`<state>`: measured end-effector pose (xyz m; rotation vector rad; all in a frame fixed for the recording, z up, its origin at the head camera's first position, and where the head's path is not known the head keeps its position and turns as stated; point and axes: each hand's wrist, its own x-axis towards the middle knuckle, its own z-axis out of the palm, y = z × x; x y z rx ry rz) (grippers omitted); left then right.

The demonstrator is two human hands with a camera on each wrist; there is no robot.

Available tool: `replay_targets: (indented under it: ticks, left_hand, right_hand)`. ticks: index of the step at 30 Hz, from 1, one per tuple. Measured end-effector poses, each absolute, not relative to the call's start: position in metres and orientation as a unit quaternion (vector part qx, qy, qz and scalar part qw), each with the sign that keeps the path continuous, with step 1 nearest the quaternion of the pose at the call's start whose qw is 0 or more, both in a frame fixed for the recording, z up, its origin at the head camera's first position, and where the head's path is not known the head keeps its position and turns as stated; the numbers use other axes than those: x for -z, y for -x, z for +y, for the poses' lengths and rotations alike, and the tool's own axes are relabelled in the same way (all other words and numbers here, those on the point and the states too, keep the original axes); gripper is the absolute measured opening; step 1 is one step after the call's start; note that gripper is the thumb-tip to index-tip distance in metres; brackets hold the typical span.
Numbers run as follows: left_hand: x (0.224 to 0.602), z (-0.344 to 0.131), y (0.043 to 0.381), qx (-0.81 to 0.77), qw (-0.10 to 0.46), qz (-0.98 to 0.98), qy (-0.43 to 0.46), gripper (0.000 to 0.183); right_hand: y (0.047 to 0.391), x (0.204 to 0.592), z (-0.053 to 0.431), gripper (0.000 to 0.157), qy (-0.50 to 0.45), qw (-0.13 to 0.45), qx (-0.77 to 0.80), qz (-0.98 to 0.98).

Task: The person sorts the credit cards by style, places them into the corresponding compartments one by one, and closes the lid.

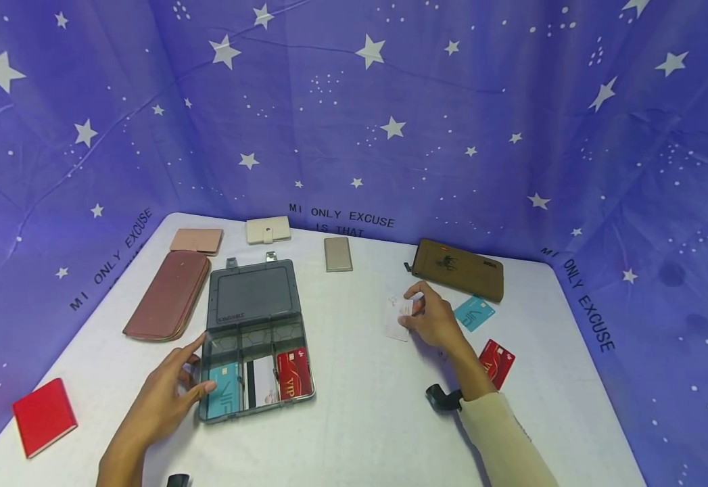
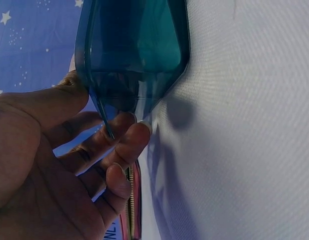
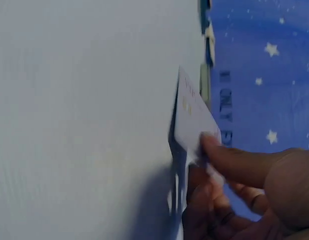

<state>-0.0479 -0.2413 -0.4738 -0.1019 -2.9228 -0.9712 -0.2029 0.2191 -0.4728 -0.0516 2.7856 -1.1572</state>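
My right hand pinches a white card between thumb and fingers over the table. In the right wrist view the card stands tilted, with gold marks on its face. With thumb and fingers my left hand holds the left side of a grey see-through plastic box, whose lid lies open toward the back. In the box's front compartments are a teal card, a white card with a dark stripe and a red card. The back compartments hold no cards.
Right of my right hand lie a teal card, a red card and a brown wallet. A maroon wallet, pink wallet, cream wallet and gold case lie farther back. A red notebook lies left.
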Motion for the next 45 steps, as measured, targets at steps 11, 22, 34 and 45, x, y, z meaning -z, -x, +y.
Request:
replay_targets:
  ticks: [11,22,34,45]
  left_hand:
    - [0.472,-0.24,0.05,0.318,0.029,-0.947,0.033,0.084]
    - [0.474,-0.242,0.051,0.312,0.028,-0.949,0.034,0.084]
    - [0.475,-0.242,0.049,0.319,0.023,-0.947,0.033,0.083]
    - [0.474,-0.242,0.048,0.322,0.025,-0.946,0.033,0.082]
  right_hand:
    - [0.178,0.46,0.152,0.034,0.141,0.105,0.567,0.805]
    - [0.147,0.452,0.071,0.03,0.22,0.138,0.59,0.765]
    - [0.124,0.466,0.006,0.024,0.323,0.011,0.374,0.869]
    - [0.122,0.47,0.023,0.017,0.348,-0.013,0.289,0.892]
